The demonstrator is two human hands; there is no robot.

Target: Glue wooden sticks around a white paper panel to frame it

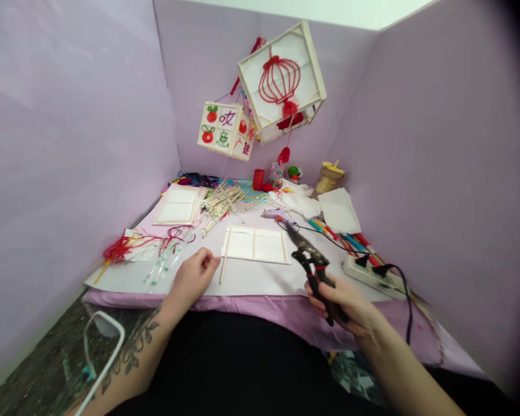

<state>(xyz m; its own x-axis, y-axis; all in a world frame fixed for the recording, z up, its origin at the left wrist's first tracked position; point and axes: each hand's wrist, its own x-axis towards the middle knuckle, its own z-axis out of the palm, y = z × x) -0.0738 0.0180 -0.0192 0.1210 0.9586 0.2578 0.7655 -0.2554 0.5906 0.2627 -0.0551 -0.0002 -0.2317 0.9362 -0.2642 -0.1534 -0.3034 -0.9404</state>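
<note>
My right hand is wrapped round the handles of black snips with red accents, raised over the right of the table with the blades pointing up and left. My left hand rests on the table with its fingers curled; whatever they may hold is hidden. Beside its fingertips a thin wooden stick lies across the left end of a small white paper panel framed with sticks. The stick's near end sticks out past the panel toward me.
Loose wooden sticks are heaped at the back. A glue gun lies behind the panel. At right is a power strip with plugged-in cables. Red yarn lies at left. Two box lanterns hang above the table.
</note>
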